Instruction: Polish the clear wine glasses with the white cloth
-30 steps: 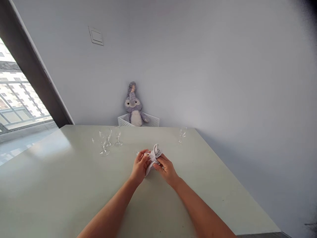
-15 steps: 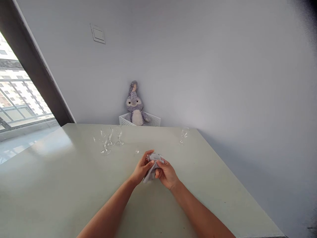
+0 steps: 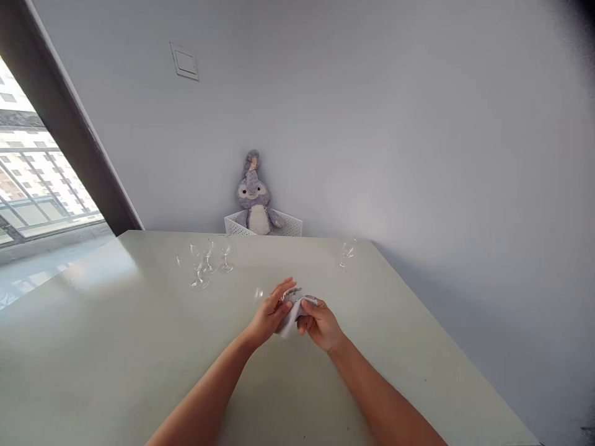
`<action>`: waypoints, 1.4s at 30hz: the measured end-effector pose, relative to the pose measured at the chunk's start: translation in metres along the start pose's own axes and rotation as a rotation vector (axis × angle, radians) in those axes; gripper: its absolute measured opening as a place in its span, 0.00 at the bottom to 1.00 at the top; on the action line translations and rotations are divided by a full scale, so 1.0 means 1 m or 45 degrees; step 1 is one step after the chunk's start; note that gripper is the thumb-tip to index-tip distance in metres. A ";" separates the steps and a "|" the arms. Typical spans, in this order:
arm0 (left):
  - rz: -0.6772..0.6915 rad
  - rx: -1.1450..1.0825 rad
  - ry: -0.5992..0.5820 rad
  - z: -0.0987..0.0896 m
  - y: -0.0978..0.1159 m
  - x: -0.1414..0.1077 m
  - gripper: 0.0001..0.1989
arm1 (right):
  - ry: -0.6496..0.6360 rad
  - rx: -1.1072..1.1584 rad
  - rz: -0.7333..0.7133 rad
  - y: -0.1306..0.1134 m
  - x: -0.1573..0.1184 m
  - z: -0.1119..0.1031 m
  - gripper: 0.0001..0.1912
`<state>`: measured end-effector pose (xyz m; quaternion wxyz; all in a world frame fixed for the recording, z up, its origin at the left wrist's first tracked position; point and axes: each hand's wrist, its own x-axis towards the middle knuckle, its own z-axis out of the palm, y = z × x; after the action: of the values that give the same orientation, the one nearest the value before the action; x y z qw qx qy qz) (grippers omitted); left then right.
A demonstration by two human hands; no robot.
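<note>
Close together over the middle of the table, both my hands work on a clear stemmed glass (image 3: 292,293) and a light grey cloth (image 3: 289,322). My left hand (image 3: 269,317) is closed around the glass from the left, thumb on the cloth. The cloth is pinched in my right hand (image 3: 323,325) and pressed against the bowl, with a loose fold hanging down. Fingers and cloth hide much of the glass. A faint glint left of my left hand may be the glass's foot; it is too transparent to be sure.
Several clear stemmed glasses (image 3: 199,282) stand at the back left of the pale table (image 3: 162,353). Another stemmed glass (image 3: 348,251) stands at the back right. Beyond the far edge, a plush toy (image 3: 258,218) sits in a white perforated basket (image 3: 292,227) against the wall.
My right hand has shifted slightly right with the cloth, and the cloth's hanging fold has moved right too. The fingers of my left hand have lifted a little. The standing glasses have stayed put.
</note>
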<state>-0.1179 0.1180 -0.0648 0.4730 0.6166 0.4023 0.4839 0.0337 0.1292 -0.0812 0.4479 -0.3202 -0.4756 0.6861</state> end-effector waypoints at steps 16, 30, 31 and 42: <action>-0.053 -0.186 -0.037 -0.003 0.013 -0.003 0.20 | -0.052 0.082 -0.038 -0.009 -0.004 0.003 0.14; 0.055 0.026 0.021 -0.002 0.013 -0.003 0.17 | 0.020 0.210 0.000 0.003 -0.003 0.006 0.16; 0.067 0.012 0.020 -0.002 0.014 -0.003 0.17 | -0.014 0.242 0.009 0.004 -0.003 0.007 0.17; 0.177 0.510 0.381 -0.007 0.004 -0.001 0.19 | 0.302 -0.852 -0.344 -0.001 -0.001 -0.009 0.09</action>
<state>-0.1248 0.1173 -0.0602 0.2422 0.6457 0.5123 0.5117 0.0422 0.1317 -0.0834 0.4568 -0.4603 -0.6561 0.3859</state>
